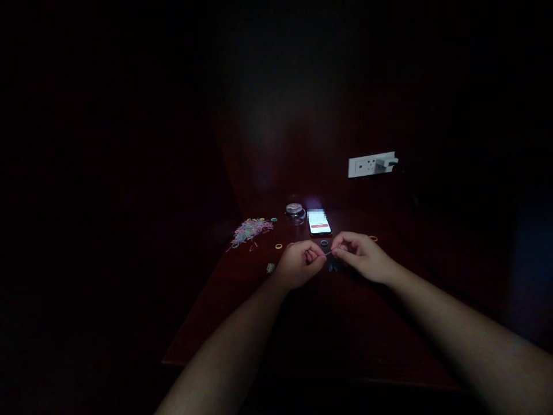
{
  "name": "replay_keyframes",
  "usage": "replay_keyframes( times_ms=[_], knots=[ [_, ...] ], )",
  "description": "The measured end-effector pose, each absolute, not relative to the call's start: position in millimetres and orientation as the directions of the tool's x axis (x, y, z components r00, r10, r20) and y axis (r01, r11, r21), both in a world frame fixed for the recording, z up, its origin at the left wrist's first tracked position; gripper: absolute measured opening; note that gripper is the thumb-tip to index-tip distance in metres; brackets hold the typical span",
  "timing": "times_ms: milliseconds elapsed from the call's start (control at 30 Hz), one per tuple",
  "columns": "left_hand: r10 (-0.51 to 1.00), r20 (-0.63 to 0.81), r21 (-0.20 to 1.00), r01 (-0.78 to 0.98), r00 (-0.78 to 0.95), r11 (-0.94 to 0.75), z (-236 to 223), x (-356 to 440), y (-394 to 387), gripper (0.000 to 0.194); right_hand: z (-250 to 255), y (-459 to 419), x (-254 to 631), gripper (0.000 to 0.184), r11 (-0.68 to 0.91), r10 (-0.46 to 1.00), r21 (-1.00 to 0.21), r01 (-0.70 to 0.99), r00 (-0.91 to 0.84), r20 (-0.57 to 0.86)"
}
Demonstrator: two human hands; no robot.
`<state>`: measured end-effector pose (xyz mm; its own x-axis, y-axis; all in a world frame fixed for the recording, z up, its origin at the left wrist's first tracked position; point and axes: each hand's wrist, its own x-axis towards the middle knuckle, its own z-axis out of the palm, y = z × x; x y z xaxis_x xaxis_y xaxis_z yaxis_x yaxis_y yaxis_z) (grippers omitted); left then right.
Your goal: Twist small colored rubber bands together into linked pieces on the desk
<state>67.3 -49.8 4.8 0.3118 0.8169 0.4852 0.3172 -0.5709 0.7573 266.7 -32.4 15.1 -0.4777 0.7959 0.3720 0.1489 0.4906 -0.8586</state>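
Observation:
Between my two hands a thin, pale purplish elastic band (328, 253) is held at both ends. My left hand (299, 262) pinches its left end, and my right hand (362, 253) pinches the other. Just beyond the fingers lies a dark grey ring-shaped band (324, 243). Below the band, small blue bits (332, 268) rest on the table. A yellow band (279, 246) and a small pale bundle (271, 267) lie left of my left hand. An orange band (372, 238) shows behind my right hand.
A heap of many-coloured bands (252, 231) lies at the table's left edge, a green band (273, 219) beside it. A round clear jar (295, 213) stands near a lit phone (319, 222). A wall socket (372, 165) holds a plug. The dark red table (224, 311) is dimly lit.

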Motion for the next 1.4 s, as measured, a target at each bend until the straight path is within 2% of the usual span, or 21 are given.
replay_keyframes(
  times_ms=[200, 433, 733, 867, 1400],
  knots=[
    [0.817, 0.512, 0.726, 0.374, 0.265, -0.577, 6, 63, -49, 0.013, 18, -32, 270, 0.026, 0.495, 0.796, -0.859, 0.131, -0.463, 0.389],
    [0.822, 0.519, 0.721, 0.398, 0.232, -0.567, 6, 61, -49, 0.012, 25, -26, 279, 0.032, 0.448, 0.852, -0.891, 0.07, -0.335, 0.402],
    [0.735, 0.631, 0.619, 0.409, 0.249, -0.67, 10, 65, -53, 0.019, 23, -32, 267, 0.03, 0.44, 0.827, -0.897, 0.041, -0.409, 0.387],
    [0.704, 0.666, 0.57, 0.439, 0.248, -0.694, 13, 64, -55, 0.009, 22, -34, 265, 0.028, 0.44, 0.817, -0.896, 0.055, -0.439, 0.374],
    [0.739, 0.611, 0.577, 0.48, 0.284, -0.661, 10, 62, -53, 0.006, 20, -32, 266, 0.021, 0.451, 0.808, -0.889, 0.082, -0.462, 0.367]
  ],
)
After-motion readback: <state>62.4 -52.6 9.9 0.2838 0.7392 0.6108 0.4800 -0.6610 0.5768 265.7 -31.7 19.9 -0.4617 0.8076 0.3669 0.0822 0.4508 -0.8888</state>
